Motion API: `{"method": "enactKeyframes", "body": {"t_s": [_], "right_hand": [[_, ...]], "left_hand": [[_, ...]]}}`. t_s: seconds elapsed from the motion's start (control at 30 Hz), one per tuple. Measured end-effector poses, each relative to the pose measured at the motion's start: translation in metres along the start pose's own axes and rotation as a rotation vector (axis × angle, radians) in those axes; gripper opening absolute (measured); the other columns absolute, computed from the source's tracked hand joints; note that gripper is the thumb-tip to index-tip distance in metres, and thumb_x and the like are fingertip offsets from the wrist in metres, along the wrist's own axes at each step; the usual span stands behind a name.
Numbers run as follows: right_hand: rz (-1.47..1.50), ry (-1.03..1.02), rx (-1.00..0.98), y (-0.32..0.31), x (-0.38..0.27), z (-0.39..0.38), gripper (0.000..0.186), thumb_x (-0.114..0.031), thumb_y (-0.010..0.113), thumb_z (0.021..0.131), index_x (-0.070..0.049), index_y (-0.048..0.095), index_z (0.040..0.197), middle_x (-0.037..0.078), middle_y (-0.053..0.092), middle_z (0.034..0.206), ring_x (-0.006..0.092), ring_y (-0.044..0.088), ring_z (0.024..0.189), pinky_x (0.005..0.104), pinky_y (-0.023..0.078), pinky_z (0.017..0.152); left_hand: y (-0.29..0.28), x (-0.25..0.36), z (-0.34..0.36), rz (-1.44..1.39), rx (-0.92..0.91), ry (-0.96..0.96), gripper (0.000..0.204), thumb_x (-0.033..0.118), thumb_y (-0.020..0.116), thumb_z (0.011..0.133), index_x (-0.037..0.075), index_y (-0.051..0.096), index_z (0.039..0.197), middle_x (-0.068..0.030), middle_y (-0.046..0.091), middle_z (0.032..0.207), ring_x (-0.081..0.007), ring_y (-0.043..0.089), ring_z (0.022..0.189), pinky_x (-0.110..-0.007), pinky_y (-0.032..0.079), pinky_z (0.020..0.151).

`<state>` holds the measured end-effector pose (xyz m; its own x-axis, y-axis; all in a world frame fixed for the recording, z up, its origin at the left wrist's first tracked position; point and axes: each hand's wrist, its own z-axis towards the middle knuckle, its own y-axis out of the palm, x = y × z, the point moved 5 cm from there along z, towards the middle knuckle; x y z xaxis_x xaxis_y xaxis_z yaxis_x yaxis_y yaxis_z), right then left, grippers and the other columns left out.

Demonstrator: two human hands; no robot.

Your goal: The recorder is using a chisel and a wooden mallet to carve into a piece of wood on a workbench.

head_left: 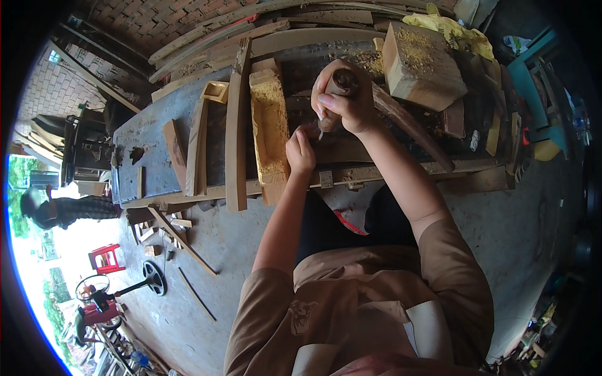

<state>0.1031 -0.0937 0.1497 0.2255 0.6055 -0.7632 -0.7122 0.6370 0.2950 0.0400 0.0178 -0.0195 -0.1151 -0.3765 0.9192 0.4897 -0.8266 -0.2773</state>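
My right hand point(351, 103) is wrapped round a thick brown wooden-handled tool point(343, 83), its rounded, worn end facing up. A bit of light metal shows at the tool's lower end; most of that part is hidden, so its exact kind is unclear. Close below and to the left, my left hand point(300, 151) is closed, fingertips together beside the tool's lower end; what they pinch cannot be made out. Left of that hand lies a long wooden block point(269, 122) with a hollowed, yellow trough. Both hands are over the dark workbench point(213, 141).
Wooden strips point(237, 131) lie left of the hollowed block, near a small square wooden box point(215, 92). A big sawdust-covered block point(421, 66) and a curved dark stick point(411, 125) are at the right. A person point(63, 210) is at far left, beyond a red stool point(106, 259).
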Motion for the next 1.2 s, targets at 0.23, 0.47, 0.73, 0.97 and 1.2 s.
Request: {"method": "enactKeyframes", "body": {"t_s": [0.23, 0.47, 0.73, 0.97, 1.2], "right_hand": [[-0.223, 0.037, -0.174, 0.001, 0.004, 0.011, 0.021, -0.018, 0.062, 0.073, -0.004, 0.056, 0.088, 0.002, 0.055, 0.067, 0.0096, 0.053, 0.057, 0.0243, 0.043, 0.058], [-0.040, 0.024, 0.418, -0.026, 0.013, 0.003, 0.018, -0.018, 0.056, 0.082, -0.002, 0.053, 0.089, 0.006, 0.051, 0.066, 0.0137, 0.050, 0.055, 0.0268, 0.042, 0.051], [0.080, 0.009, 0.136, -0.009, 0.006, -0.006, 0.012, -0.013, 0.060, 0.079, -0.004, 0.053, 0.079, 0.004, 0.052, 0.061, 0.0105, 0.050, 0.049, 0.0247, 0.042, 0.046], [0.071, 0.032, 0.134, -0.003, 0.005, -0.007, 0.014, -0.015, 0.063, 0.077, -0.004, 0.053, 0.079, 0.004, 0.052, 0.061, 0.0104, 0.050, 0.049, 0.0242, 0.042, 0.047], [0.022, 0.073, 0.114, 0.002, 0.008, -0.006, 0.027, -0.027, 0.061, 0.076, -0.002, 0.052, 0.083, 0.007, 0.051, 0.057, 0.0131, 0.049, 0.049, 0.0254, 0.041, 0.047]], "left_hand": [[0.003, -0.018, 0.003, -0.114, -0.061, -0.012, 0.055, 0.040, 0.026, 0.092, -0.002, 0.061, 0.090, -0.0153, 0.063, 0.073, -0.0233, 0.062, 0.069, -0.031, 0.046, 0.065], [0.008, -0.023, 0.003, -0.134, -0.107, -0.014, 0.062, 0.045, 0.022, 0.091, -0.002, 0.062, 0.090, -0.0138, 0.064, 0.070, -0.0236, 0.061, 0.070, -0.031, 0.045, 0.068], [0.002, -0.007, 0.001, -0.022, -0.021, -0.025, 0.064, 0.044, 0.017, 0.092, 0.000, 0.063, 0.092, -0.0127, 0.064, 0.071, -0.0244, 0.061, 0.072, -0.031, 0.045, 0.070], [0.002, -0.005, 0.002, -0.013, 0.008, -0.014, 0.062, 0.043, 0.018, 0.092, 0.000, 0.063, 0.094, -0.0137, 0.064, 0.072, -0.0247, 0.062, 0.072, -0.031, 0.045, 0.068], [0.003, -0.007, 0.003, -0.043, 0.005, 0.016, 0.062, 0.043, 0.018, 0.092, -0.001, 0.062, 0.093, -0.0137, 0.064, 0.073, -0.0247, 0.062, 0.072, -0.031, 0.045, 0.067]]}}
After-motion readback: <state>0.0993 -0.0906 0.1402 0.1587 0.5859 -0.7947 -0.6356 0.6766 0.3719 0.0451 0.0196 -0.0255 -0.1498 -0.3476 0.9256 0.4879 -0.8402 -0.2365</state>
